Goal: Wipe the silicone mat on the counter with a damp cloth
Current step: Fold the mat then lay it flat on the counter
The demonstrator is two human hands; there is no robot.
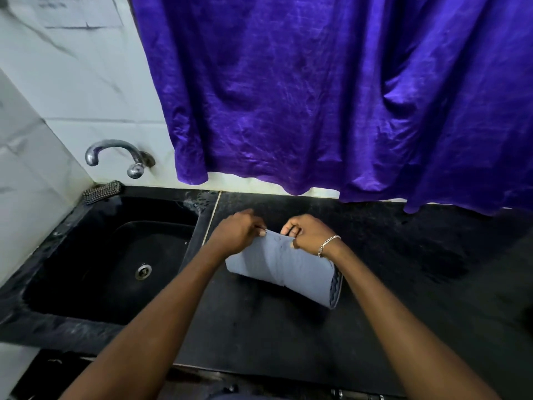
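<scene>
A grey silicone mat (284, 265) lies rolled and curled on the black counter (389, 269), its ridged inner face showing at the right end. My left hand (238, 232) pinches the mat's upper edge at its left corner. My right hand (308, 233), a silver bracelet on its wrist, grips the same edge a little to the right. A dark checked cloth (102, 192) sits bunched on the back left corner of the sink rim, apart from both hands.
A black sink (72, 226) with a metal drain (143, 271) lies left of the mat. A chrome tap (115, 155) projects from the tiled wall above it. A purple curtain (331, 96) hangs down to the counter's back edge. Water spots mark the counter near the sink.
</scene>
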